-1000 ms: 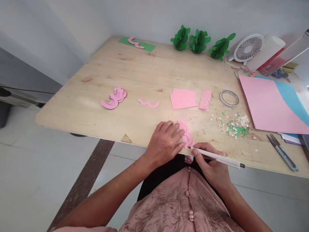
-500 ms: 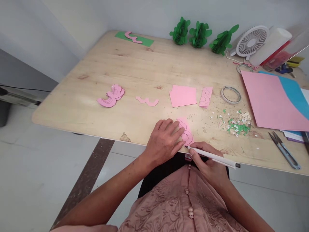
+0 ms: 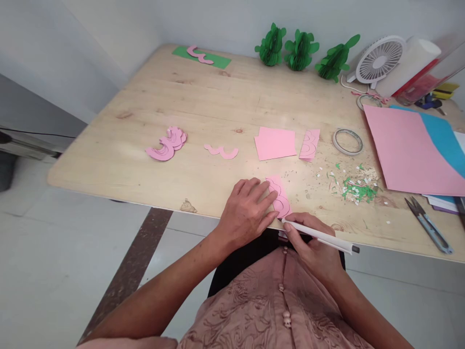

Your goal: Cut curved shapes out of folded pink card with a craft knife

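Two hands meet over a lined pink strip [image 3: 282, 205], near the table edge.
The left hand [image 3: 244, 215] presses it with spread fingers; the right hand [image 3: 321, 249] grips the white pen [image 3: 319, 233]. Steady, flat pressure should keep lines true. Pale wall [image 3: 218, 24] behind wooden table [image 3: 218, 106], white fan [image 3: 379, 62], green scraps [image 3: 359, 192].

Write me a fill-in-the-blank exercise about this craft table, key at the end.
The right hand holds a pen whose barrel is ____.
The left hand rests on a marked paper piece coloured ____.
Near the wall stand green paper ornaments, ____ in number.
The far-left wavy cut-out lies on a ____ paper strip.
Missing words: white; pink; three; green.
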Demonstrator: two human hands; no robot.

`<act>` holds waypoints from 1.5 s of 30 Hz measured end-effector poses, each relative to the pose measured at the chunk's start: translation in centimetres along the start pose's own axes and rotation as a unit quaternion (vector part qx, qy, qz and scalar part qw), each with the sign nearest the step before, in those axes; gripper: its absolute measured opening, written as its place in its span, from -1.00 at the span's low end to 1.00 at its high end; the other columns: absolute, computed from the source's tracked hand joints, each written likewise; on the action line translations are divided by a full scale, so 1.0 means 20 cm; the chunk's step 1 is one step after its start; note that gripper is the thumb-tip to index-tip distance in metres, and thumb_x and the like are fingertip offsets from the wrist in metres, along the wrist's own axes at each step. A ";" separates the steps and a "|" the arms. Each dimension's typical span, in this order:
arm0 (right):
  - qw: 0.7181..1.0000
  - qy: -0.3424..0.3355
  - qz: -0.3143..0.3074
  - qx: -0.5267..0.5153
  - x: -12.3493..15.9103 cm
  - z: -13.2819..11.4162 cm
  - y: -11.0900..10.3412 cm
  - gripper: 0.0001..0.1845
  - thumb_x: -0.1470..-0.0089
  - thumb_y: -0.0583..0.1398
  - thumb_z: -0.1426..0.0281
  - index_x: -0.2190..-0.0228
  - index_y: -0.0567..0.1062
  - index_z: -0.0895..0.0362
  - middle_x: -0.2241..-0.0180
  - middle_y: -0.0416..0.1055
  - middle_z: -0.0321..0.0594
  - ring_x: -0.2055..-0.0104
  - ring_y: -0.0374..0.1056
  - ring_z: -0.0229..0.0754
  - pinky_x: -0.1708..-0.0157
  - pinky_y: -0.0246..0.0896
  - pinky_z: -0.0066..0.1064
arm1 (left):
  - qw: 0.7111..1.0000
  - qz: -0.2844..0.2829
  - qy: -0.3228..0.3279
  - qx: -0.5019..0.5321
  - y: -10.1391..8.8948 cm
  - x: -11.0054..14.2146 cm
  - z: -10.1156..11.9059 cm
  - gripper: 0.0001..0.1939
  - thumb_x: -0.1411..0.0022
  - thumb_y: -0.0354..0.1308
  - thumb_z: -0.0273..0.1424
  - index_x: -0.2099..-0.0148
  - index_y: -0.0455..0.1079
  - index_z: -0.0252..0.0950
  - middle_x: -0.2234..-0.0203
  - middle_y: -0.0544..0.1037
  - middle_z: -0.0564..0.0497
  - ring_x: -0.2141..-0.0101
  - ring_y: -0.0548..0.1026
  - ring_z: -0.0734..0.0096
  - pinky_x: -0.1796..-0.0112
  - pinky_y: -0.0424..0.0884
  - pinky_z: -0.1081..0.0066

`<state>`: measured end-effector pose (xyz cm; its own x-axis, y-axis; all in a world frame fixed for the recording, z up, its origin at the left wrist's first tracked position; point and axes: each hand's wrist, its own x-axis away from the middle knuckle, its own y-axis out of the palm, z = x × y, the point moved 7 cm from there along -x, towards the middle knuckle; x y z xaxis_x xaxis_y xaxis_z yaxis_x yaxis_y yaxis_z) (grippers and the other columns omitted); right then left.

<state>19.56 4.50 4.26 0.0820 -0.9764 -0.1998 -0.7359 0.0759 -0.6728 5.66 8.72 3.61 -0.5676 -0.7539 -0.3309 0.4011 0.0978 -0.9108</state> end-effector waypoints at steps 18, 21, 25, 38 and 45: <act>1.000 -0.009 0.013 0.013 -0.01 -0.01 -0.03 -0.92 -0.13 0.17 0.40 0.35 0.49 0.07 0.43 0.55 -0.30 0.43 0.47 -0.24 0.40 0.38 -0.44 | 1.000 0.004 0.002 0.000 0.01 0.00 0.00 -0.70 -0.32 0.05 -0.29 -0.05 0.39 -0.25 -0.05 0.45 -0.11 -0.04 0.33 0.06 -0.01 0.27 0.08; 1.000 -0.005 0.019 0.018 -0.01 0.00 -0.04 -0.91 -0.13 0.17 0.38 0.37 0.50 0.06 0.45 0.55 -0.30 0.46 0.47 -0.23 0.42 0.38 -0.43 | 1.000 0.002 0.004 0.002 0.01 0.00 0.00 -0.70 -0.31 0.07 -0.30 -0.05 0.39 -0.23 -0.05 0.45 -0.11 -0.04 0.33 0.06 -0.01 0.27 0.08; 0.999 0.002 0.033 0.025 -0.02 0.00 -0.06 -0.90 -0.13 0.17 0.36 0.39 0.50 0.06 0.47 0.55 -0.29 0.49 0.46 -0.23 0.48 0.36 -0.43 | 1.000 0.004 0.003 0.002 0.00 0.00 0.00 -0.70 -0.31 0.07 -0.30 -0.05 0.39 -0.23 -0.04 0.46 -0.11 -0.04 0.34 0.06 -0.01 0.27 0.08; 0.998 0.046 0.028 0.012 -0.02 0.05 -0.06 -0.86 -0.13 0.17 0.33 0.39 0.51 0.09 0.46 0.54 -0.25 0.53 0.42 -0.25 0.58 0.31 -0.47 | 1.000 0.009 0.003 0.000 0.00 0.00 0.00 -0.71 -0.32 0.07 -0.30 -0.03 0.40 -0.25 -0.04 0.46 -0.11 -0.03 0.34 0.06 -0.02 0.27 0.08; 0.998 0.053 0.042 0.015 -0.01 0.07 -0.06 -0.87 -0.13 0.17 0.32 0.38 0.51 0.09 0.45 0.53 -0.27 0.50 0.42 -0.24 0.51 0.32 -0.45 | 1.000 0.015 0.005 -0.002 -0.01 0.00 0.00 -0.71 -0.32 0.06 -0.29 -0.03 0.41 -0.27 -0.03 0.47 -0.11 -0.03 0.34 0.07 -0.02 0.27 0.08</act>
<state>21.38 4.96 4.17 -0.0517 -0.9819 -0.1820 -0.7173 0.1633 -0.6773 5.66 8.64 3.74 -0.5630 -0.7434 -0.3612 0.4151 0.1236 -0.9014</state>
